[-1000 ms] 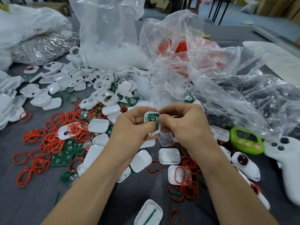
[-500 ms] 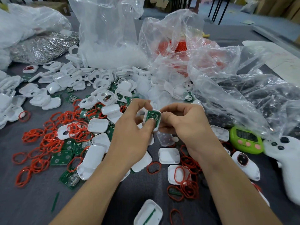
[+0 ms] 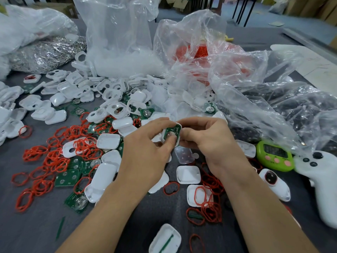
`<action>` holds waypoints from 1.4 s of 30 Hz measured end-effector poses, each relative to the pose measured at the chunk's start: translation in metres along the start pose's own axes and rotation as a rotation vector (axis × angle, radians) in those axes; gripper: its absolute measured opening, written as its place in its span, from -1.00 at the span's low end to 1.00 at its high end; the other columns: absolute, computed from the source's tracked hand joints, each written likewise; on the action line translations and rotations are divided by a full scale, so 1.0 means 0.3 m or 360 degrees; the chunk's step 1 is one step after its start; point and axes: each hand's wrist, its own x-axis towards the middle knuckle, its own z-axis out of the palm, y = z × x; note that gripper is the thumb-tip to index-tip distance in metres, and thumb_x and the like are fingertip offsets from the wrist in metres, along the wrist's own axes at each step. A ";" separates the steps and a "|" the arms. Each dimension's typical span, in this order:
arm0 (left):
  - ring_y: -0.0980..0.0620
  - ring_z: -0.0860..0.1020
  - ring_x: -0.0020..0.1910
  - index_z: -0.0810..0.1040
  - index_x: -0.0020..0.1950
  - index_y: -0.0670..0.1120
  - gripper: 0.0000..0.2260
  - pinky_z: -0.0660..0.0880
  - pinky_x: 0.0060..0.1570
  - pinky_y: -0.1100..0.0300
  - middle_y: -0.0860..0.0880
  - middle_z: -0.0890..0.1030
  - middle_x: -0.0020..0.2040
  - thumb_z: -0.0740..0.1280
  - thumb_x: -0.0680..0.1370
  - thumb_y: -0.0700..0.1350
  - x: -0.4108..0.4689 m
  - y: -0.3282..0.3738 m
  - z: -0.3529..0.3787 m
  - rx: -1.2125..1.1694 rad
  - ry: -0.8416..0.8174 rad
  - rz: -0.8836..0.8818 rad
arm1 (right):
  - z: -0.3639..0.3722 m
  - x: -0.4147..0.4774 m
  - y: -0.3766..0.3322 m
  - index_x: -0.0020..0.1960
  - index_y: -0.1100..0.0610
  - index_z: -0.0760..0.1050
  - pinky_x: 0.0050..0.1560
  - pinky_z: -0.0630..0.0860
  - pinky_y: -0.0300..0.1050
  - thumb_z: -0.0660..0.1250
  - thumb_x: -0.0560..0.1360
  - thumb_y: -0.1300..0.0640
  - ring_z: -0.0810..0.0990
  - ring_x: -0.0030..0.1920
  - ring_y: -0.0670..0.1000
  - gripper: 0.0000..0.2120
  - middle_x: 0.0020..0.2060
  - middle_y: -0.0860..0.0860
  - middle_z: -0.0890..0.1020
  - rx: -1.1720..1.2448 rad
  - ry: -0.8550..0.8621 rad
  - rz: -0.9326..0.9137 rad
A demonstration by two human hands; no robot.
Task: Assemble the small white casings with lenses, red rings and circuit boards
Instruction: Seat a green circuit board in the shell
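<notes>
Tipped vs 1 s ago: small white casing (image 3: 171, 134), near upright then, top end now toward upper right. Same spot though, centre of frame, just above the table clutter.

Left-centre: heap of red rings (image 3: 54, 157) and loose green boards (image 3: 67, 178), prob. kept there as feed stock within easy reach.

Next, left hand (image 3: 145, 150): fingers curled round the casing's lower-left edge, thumb pressed flat on the circuit board (image 3: 173, 131). Looks like seating the board into the shell.

Next, right hand (image 3: 209, 141): fingers curled, pinching the casing's right edge, prob. to brace against that push.

Open side w/ board: toward camera. Long axis: lower left to upper right.

Far right: green timer (image 3: 275, 155) and white controller (image 3: 326, 181), both well apart from the work.
</notes>
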 end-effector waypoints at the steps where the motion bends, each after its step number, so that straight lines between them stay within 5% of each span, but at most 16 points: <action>1: 0.42 0.58 0.08 0.72 0.04 0.15 -0.71 0.45 -0.03 0.57 0.32 0.68 0.04 0.52 0.48 -0.25 -0.001 -0.003 0.003 0.0010 -0.0007 0.0000 | 0.000 0.000 0.001 -0.09 0.26 0.71 -0.26 0.63 -0.23 0.48 0.46 0.44 0.72 -0.30 0.03 -0.87 -0.25 0.18 0.75 -0.0005 0.0020 0.0004; 7: 0.44 0.61 -0.01 0.59 0.12 0.34 -0.56 0.54 0.02 0.45 0.53 0.60 0.01 0.51 0.47 -0.20 -0.006 0.001 0.004 0.0132 -0.0032 0.0007 | 0.007 -0.003 -0.003 -0.15 0.22 0.71 -0.29 0.62 -0.24 0.48 0.45 0.45 0.70 -0.35 -0.01 -0.83 -0.32 0.15 0.74 -0.0043 0.0088 0.0045; 13: 0.48 0.60 -0.10 0.56 0.11 0.40 -0.55 0.54 0.03 0.44 0.28 0.65 0.18 0.54 0.45 -0.14 -0.007 0.005 0.008 0.0230 -0.0013 -0.0026 | 0.010 -0.001 0.000 -0.20 0.16 0.72 -0.31 0.59 -0.26 0.46 0.44 0.45 0.65 -0.40 -0.05 -0.78 -0.36 0.12 0.72 -0.0152 0.0139 0.0056; 19: 0.40 0.62 -0.21 0.55 0.01 0.35 -0.63 0.54 -0.10 0.37 0.42 0.62 -0.08 0.54 0.42 -0.10 -0.011 0.005 0.003 0.0257 -0.0024 -0.0038 | 0.014 -0.002 0.006 -0.19 0.14 0.74 -0.20 0.67 -0.11 0.48 0.43 0.42 0.70 -0.29 0.06 -0.80 -0.29 0.15 0.75 -0.0247 0.0165 0.0067; 24: 0.36 0.61 -0.15 0.54 -0.17 0.40 -0.69 0.50 -0.06 0.41 0.47 0.59 -0.13 0.53 0.40 -0.04 -0.008 0.006 0.003 0.0281 -0.0013 -0.0028 | 0.018 -0.006 0.006 -0.19 0.14 0.74 -0.29 0.61 -0.13 0.46 0.43 0.42 0.64 -0.36 0.04 -0.79 -0.31 0.16 0.74 -0.0324 0.0149 0.0070; 28: 0.35 0.63 -0.20 0.56 -0.12 0.44 -0.64 0.53 -0.09 0.34 0.47 0.61 -0.17 0.54 0.41 -0.06 -0.009 0.000 0.001 0.0240 -0.0038 -0.0022 | 0.016 -0.008 0.005 -0.19 0.15 0.74 -0.43 0.49 -0.22 0.45 0.42 0.43 0.59 -0.40 0.04 -0.79 -0.32 0.20 0.73 -0.0338 0.0152 0.0073; 39: 0.35 0.64 -0.27 0.59 -0.22 0.43 -0.62 0.58 -0.18 0.25 0.45 0.63 -0.13 0.57 0.42 -0.10 0.000 -0.006 0.000 0.0163 -0.0002 -0.0057 | 0.010 -0.002 0.004 -0.16 0.22 0.73 0.00 0.66 0.23 0.44 0.40 0.48 0.64 -0.25 0.18 -0.80 -0.22 0.29 0.73 -0.0251 0.0096 0.0074; 42: 0.35 0.64 -0.26 0.62 -0.15 0.42 -0.66 0.58 -0.17 0.27 0.48 0.62 -0.15 0.57 0.41 -0.07 -0.003 0.002 0.000 0.0141 0.0006 -0.0068 | 0.002 0.002 0.006 -0.14 0.21 0.73 0.03 0.66 0.21 0.44 0.43 0.46 0.67 -0.25 0.13 -0.80 -0.23 0.23 0.74 -0.0241 0.0095 0.0089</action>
